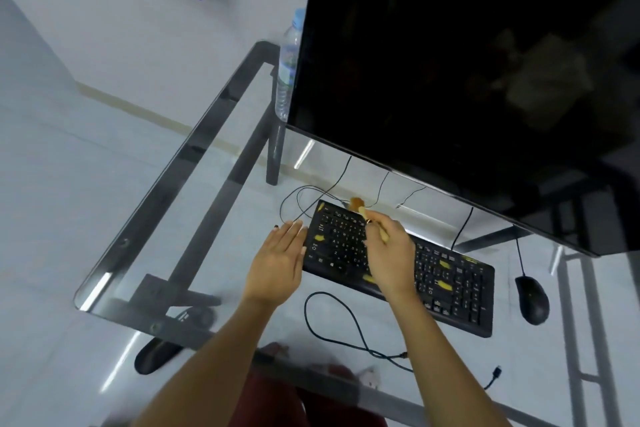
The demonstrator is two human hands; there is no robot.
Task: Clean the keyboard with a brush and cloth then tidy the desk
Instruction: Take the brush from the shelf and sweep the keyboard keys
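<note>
The black keyboard (401, 270), flecked with yellow scraps, lies mid-frame on the glass bench (180, 191). The right hand (389, 253) pinches a brush (360, 206) over its upper-left keys; the left hand (280, 258), fingers straight, rests at its left edge. Pale tiled floor shows below.
</note>
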